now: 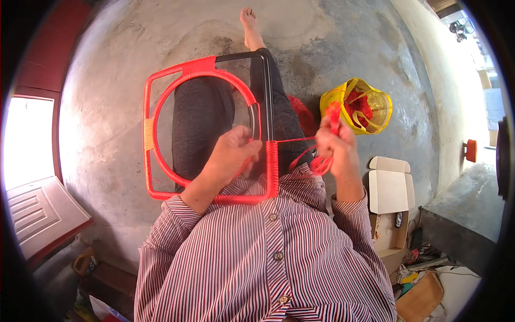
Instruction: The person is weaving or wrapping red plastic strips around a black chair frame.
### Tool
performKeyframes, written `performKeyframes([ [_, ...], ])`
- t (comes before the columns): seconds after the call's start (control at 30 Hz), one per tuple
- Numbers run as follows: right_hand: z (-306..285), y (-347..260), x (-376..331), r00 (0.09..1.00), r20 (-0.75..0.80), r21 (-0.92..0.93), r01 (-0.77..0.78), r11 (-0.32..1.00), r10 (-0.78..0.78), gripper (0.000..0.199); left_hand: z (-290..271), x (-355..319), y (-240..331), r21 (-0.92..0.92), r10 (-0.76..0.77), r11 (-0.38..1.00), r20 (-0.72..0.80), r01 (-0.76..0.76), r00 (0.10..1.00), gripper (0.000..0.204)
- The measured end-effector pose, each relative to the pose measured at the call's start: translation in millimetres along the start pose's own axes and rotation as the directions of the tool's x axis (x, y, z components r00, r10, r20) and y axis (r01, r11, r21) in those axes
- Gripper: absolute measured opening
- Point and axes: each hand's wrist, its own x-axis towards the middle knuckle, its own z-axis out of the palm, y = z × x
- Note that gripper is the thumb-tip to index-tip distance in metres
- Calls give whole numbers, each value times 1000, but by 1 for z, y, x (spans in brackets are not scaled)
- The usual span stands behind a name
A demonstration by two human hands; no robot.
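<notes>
Right of centre, the right grip (337, 144) is closed around red cord (322, 164). Centrally, the left grip (232, 154) curls by the ring; whether it pinches anything, I cannot tell. The part-wrapped black tubular frame (270, 102) spans left of centre; upper right stands a yellow bag (325, 102).

A square frame with rounded corners (272, 174) is seen left of centre, a ring (240, 86) set inside it. Both are mostly covered in red cord (321, 164), wound in close turns; an orange band (148, 134) is wrapped where ring and frame meet at the left. Black is left bare at the frame's upper right and along part of the ring's right side. The cord is stretched rightward from the frame, its loose loops bunched right of centre.
</notes>
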Motion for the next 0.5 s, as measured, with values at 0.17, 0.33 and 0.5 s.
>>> performKeyframes([
  [0.17,-23,-8,-6,954,-242,-10,182,983,-179,16,-3,-4,5,-276,13,961,-42,-24,999,15],
  [0.33,14,23,-11,798,600,-631,518,578,-60,15,-4,2,3,-337,-38,941,-89,6,995,22],
  [0.5,53,38,18,940,339,-591,191,784,27,21,-10,3,-3,-314,-202,924,80,217,976,26],
])
